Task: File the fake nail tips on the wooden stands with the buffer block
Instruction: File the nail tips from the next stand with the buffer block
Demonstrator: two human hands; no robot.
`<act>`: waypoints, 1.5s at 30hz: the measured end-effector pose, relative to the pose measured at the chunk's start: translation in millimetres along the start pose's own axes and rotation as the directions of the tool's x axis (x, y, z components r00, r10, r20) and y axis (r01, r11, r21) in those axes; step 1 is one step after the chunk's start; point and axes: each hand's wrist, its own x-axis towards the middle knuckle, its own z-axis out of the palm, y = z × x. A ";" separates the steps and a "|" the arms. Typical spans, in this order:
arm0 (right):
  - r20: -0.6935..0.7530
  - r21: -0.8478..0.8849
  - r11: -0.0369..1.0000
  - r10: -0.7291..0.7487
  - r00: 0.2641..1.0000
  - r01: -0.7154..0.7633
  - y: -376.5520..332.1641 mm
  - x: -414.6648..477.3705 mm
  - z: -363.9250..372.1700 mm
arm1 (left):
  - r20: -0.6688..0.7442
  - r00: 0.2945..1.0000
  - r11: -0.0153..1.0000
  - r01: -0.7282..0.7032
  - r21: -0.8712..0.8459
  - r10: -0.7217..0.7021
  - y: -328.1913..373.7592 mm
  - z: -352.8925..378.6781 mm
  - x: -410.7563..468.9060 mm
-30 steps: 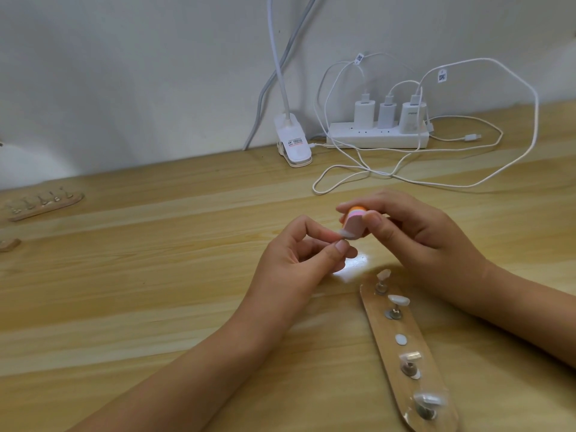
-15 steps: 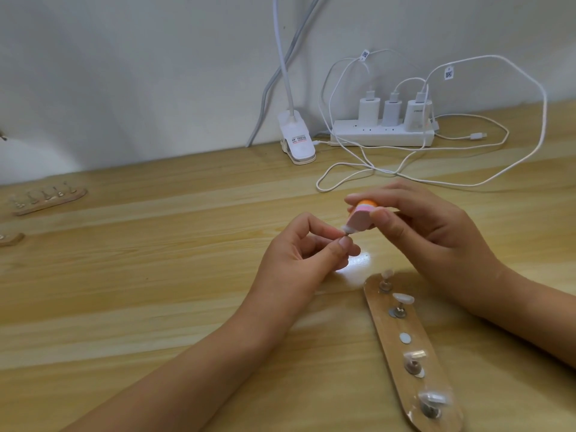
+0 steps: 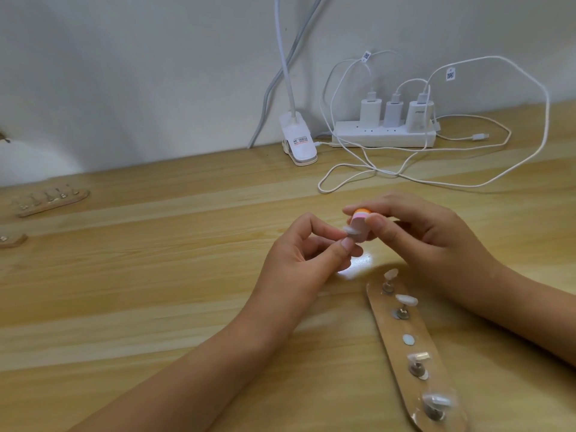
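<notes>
One nail tip point(image 3: 349, 229), pinched in left grip point(image 3: 299, 260), touches buffer block point(image 3: 361, 221) in right grip point(image 3: 436, 241).

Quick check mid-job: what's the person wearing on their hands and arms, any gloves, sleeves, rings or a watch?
Nothing shows. The left hand and right hand are bare, with no gloves or rings, and the left forearm and right forearm are bare to the frame edge: no sleeves, watch or bracelet in view.

Pale varnished wood table point(image 3: 156, 275), matt wooden stand point(image 3: 396, 344), glossy white plastic power strip point(image 3: 383, 138).
</notes>
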 end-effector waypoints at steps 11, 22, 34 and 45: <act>0.032 -0.130 0.975 -0.176 0.984 0.178 0.6 -0.8 -1.2 | -0.027 0.999 1.000 0.019 -0.005 -0.019 0.0 -0.5 0.2; 0.026 -0.172 0.958 -0.227 0.974 0.228 0.3 -1.0 -0.4 | -0.039 0.999 0.999 0.025 -0.038 -0.026 0.7 -0.4 0.3; 0.019 -0.161 0.967 -0.196 0.980 0.197 1.8 -1.1 -0.6 | -0.055 0.998 0.998 0.033 -0.051 -0.036 1.8 0.6 0.0; 0.016 -0.130 0.983 -0.129 0.992 0.130 1.6 -2.1 -1.2 | -0.043 0.998 0.999 0.035 -0.023 -0.036 3.2 1.2 -0.4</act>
